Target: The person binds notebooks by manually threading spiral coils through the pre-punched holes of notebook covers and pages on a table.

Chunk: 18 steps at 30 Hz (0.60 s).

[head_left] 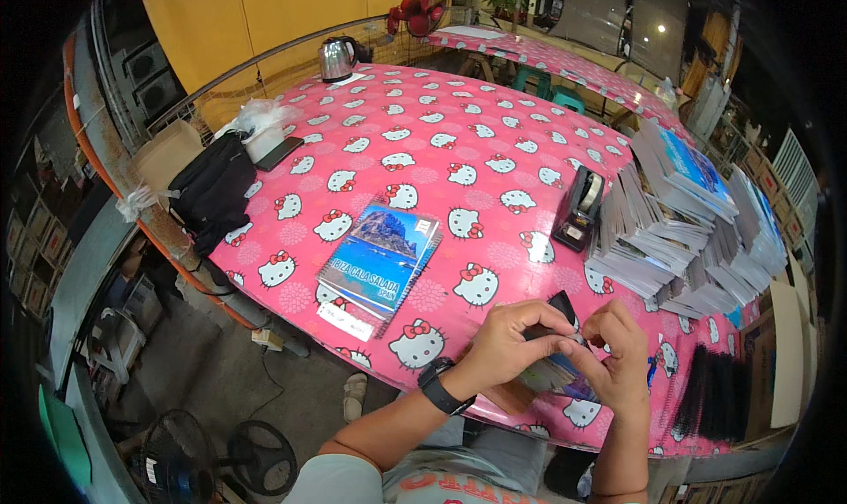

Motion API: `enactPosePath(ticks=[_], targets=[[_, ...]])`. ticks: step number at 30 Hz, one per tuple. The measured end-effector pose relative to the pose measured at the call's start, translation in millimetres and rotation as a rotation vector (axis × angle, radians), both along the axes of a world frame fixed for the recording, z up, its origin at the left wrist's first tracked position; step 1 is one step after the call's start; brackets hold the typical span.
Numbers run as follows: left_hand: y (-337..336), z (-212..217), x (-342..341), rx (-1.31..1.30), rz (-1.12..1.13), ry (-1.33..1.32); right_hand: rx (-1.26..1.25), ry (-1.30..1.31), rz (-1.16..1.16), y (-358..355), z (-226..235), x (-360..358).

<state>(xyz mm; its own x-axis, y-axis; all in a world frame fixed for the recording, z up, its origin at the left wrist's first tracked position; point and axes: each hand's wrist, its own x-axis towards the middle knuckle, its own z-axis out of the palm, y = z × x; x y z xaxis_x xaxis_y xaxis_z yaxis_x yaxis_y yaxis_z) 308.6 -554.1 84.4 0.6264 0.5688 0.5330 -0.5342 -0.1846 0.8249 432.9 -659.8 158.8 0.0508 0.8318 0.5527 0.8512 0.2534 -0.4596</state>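
Both my hands are close together over the near right part of the table. My left hand [525, 336], below a black wristwatch [438, 387], is closed in a pinch. Facing it, my right hand [618, 349] has thumb and fingers curled together; what sits between the fingertips is too small to make out. A dark flat object [563, 306] shows just behind the fingertips, partly hidden. Below the hands lies a colourful printed sheet or booklet [573, 382], mostly covered by them. A brown cardboard piece [510, 397] is beside it, next to my left wrist.
A spiral-bound notebook [381, 259] with a sea picture lies left of my hands. A black tape dispenser [579, 208] stands near tall stacks of printed pages [657, 221]. Black binding coils [710, 394] lie at right. A kettle [337, 60] and black bag [212, 186] are farther off.
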Motion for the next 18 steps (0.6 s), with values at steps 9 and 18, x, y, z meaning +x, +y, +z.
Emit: enactPosePath(ticks=[9, 18], targets=[[0.5, -9.1, 11.2, 0.030, 0.319, 0.127, -0.015, -0.056, -0.145, 6.7, -2.4, -11.1], [195.8, 83.7, -90.5, 0.697, 1.128, 0.545, -0.382, 0.006, -0.092, -22.0, -76.2, 3.5]])
